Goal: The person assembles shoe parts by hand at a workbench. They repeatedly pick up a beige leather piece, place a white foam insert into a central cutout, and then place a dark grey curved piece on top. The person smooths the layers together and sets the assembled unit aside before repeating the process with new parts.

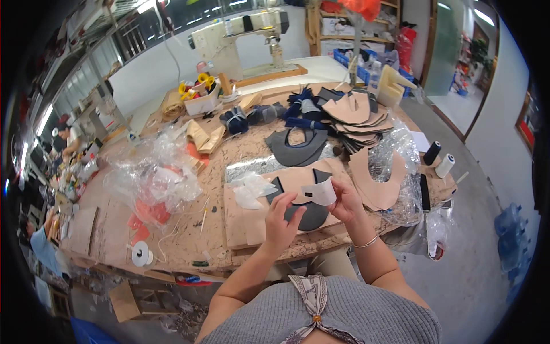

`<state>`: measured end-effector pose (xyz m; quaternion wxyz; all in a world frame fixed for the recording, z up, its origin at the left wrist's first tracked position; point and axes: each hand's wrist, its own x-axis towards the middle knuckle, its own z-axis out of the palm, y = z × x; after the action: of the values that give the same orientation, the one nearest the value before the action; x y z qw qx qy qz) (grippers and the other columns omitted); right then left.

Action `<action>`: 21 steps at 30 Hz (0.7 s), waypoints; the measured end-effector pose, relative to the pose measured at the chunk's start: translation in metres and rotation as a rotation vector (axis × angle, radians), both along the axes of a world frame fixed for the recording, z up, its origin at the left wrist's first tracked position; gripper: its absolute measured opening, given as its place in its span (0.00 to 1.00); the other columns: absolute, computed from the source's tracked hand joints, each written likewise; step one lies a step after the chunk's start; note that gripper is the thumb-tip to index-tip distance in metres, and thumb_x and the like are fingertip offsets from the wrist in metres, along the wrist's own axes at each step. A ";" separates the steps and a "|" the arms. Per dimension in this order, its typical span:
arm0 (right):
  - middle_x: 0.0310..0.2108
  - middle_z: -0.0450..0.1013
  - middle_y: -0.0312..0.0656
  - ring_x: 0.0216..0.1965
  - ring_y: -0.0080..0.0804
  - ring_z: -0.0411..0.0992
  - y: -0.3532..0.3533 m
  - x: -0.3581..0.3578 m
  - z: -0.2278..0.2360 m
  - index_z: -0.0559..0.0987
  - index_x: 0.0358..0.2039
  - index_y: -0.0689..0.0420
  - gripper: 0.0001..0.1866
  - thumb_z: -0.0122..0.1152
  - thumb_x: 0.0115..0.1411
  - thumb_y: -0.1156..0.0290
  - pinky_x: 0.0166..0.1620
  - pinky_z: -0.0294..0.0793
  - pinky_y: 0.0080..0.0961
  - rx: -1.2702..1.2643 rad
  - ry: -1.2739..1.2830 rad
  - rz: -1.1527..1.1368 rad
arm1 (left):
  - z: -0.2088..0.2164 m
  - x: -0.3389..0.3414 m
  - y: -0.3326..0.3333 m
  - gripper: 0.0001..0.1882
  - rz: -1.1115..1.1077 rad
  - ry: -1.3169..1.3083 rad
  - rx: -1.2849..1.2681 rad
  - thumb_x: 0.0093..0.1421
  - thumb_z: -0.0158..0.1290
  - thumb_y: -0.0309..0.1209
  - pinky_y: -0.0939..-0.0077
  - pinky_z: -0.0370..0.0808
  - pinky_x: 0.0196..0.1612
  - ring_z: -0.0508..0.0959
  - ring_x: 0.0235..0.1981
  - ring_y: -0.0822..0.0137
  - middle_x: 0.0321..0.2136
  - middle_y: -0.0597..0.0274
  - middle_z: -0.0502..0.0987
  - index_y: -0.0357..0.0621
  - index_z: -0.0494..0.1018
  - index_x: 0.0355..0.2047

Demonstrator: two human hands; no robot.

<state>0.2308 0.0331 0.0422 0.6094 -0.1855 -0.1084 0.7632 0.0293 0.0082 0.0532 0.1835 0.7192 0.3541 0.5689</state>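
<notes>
My right hand [345, 202] pinches the right end of a curved white strip [324, 192], like thin card or sheet, with a small black rectangle near its left end. Close to that end is my left hand [281, 222], fingers bent, thumb and forefinger apart; I see nothing between them. Beneath both hands lies a dark grey curved cut piece [313, 219] on a light tan board [240, 225]. A crumpled white translucent sheet [251, 189] rests to the left of it.
Farther back are more grey curved pieces [295, 148] and a stack of tan cut pieces [356, 117]. A tan U-shaped piece [375, 186] and thread cones [444, 165] sit right. Clear plastic wrap [146, 172] covers the left; a sewing machine [240, 43] stands behind.
</notes>
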 end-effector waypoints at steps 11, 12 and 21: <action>0.41 0.74 0.39 0.44 0.34 0.75 -0.025 -0.031 -0.018 0.71 0.41 0.53 0.12 0.44 0.69 0.59 0.46 0.78 0.33 0.065 -0.080 0.020 | -0.041 0.002 0.013 0.09 -0.386 -0.631 -0.703 0.58 0.56 0.19 0.80 0.77 0.41 0.78 0.35 0.74 0.34 0.63 0.78 0.39 0.73 0.39; 0.41 0.74 0.39 0.44 0.35 0.75 -0.027 -0.030 -0.021 0.71 0.41 0.53 0.13 0.44 0.69 0.59 0.47 0.78 0.34 0.075 -0.083 0.016 | -0.041 0.002 0.012 0.07 -0.371 -0.616 -0.676 0.58 0.56 0.19 0.80 0.77 0.40 0.78 0.35 0.73 0.33 0.62 0.78 0.38 0.73 0.38; 0.39 0.77 0.40 0.40 0.32 0.76 -0.031 -0.035 -0.033 0.73 0.41 0.56 0.14 0.43 0.69 0.60 0.38 0.78 0.31 -0.064 -0.168 -0.064 | -0.047 -0.011 0.004 0.07 -0.026 -0.098 -0.077 0.54 0.58 0.18 0.77 0.75 0.33 0.78 0.30 0.68 0.30 0.59 0.76 0.39 0.74 0.33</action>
<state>0.1960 0.0018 0.0096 0.6162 -0.2715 -0.1288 0.7280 0.0186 0.0121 0.0061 0.2355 0.6876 0.3569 0.5868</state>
